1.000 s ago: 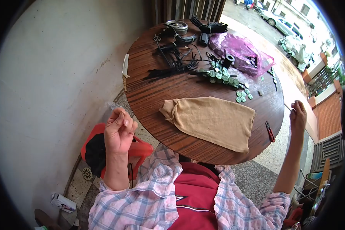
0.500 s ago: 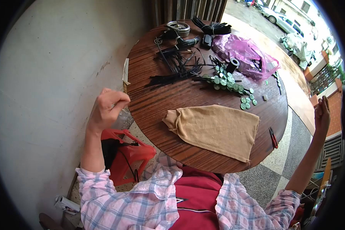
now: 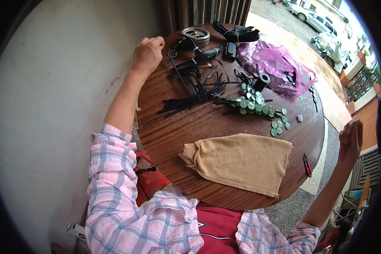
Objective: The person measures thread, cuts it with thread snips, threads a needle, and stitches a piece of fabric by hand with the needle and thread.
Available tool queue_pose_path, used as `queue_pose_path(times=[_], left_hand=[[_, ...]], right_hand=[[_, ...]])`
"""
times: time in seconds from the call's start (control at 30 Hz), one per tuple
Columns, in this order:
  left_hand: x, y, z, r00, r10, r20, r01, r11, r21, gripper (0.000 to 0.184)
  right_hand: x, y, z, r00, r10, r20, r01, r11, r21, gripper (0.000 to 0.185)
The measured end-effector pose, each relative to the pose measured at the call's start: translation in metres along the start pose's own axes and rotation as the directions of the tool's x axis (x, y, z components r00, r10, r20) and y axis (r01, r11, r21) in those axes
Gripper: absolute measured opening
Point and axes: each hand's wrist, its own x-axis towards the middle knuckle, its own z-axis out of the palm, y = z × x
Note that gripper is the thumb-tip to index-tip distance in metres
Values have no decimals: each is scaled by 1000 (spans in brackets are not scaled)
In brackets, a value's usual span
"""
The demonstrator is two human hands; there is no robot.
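Note:
My left hand is raised at the far left edge of the table, its fingers curled together. Anything between them is too small or hidden to make out. Off the right side of the table, my right hand is also closed, fingertips pressed together, and no object shows in it. A tan knitted sleeve-like cloth lies flat near me. Closest to my left hand are a round metal tin and bundles of black strips. Red-handled thread snips lie at the right edge.
On the round wooden table are green discs, a black spool, a pink plastic bag, a small black case and a tied black bundle. A wall borders the left; a red stool stands below.
My left hand has moved forward and right, from beside the near left edge to the table's far left edge. My right hand stays closed, slightly lower in view.

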Motion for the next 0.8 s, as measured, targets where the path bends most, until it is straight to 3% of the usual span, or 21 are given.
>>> queue_pose_path(times=[0.07,0.13,0.27,0.3,0.4,0.43,0.53,0.7,0.8], left_hand=[[8,13,12,999,38,-3,-38,998,-54,5],[7,23,22,998,56,6,-55,995,-79,5],[-3,21,36,999,27,20,-25,996,-83,5],[-5,17,35,1000,8,27,-6,998,-69,5],[-7,3,25,998,-61,-19,59,996,-71,6],[-6,-6,23,995,-89,-48,86,994,-69,7],[-3,-10,-1,931,-366,5,357,906,-226,9],[-1,-36,-26,837,-533,-126,476,822,-312,10],[-5,-46,-36,784,-608,-124,544,769,-335,10]], right_hand=[[-18,-1,37,996,7,92,2,995,-101,12],[-33,7,63,998,-35,61,46,981,-187,13],[-54,13,110,987,25,160,-17,998,-53,12],[-64,17,121,973,104,208,-85,992,-94,12],[-71,14,134,962,119,244,-88,987,-133,12],[-70,12,131,960,100,262,-69,990,-125,13],[-62,10,125,978,19,209,-2,997,-82,15],[-52,11,112,988,-42,148,57,994,-93,18],[-42,8,114,991,-63,115,74,992,-99,16]])
